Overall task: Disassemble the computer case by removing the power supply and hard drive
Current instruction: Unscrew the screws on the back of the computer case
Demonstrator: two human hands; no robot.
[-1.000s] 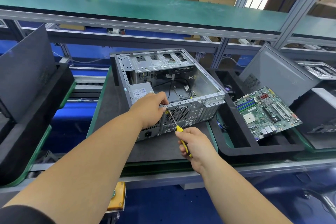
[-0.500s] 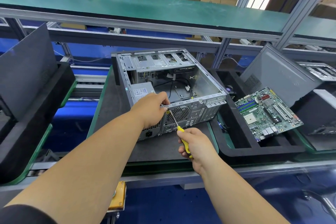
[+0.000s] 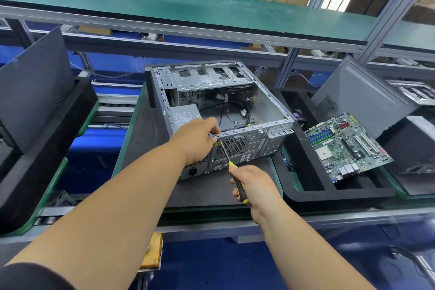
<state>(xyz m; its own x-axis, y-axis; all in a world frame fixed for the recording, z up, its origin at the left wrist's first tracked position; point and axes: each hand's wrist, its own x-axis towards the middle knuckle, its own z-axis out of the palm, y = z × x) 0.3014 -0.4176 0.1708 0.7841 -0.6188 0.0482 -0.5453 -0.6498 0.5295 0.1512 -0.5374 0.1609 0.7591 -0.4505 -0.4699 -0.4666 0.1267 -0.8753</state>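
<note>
Head view. Right hand [image 3: 253,183] clenched around the yellow-and-black handle of a screwdriver [image 3: 231,167], its shaft angled up-left with the tip at the rear panel of the computer case [image 3: 249,143], just beside the fan grille. Left hand [image 3: 197,140] grips the top rear edge of the case, fingertips curled over the rim right next to the tip.

Power supply [image 3: 184,116] sits inside, near-left corner, its socket showing at the back below the left wrist. Hard drive not identifiable; the drive cage at the far end is too cluttered to tell. Case lies open side up on a dark pad [image 3: 146,146]. A motherboard [image 3: 344,146] rests in the black tray to the right.

Risks, as judged: the tip could cam out of the screw head and jab the left fingers; a freed screw could drop into the chassis.

Against half a second earlier: both hands, the tool and the case look unchanged; only the camera has shifted slightly.
</note>
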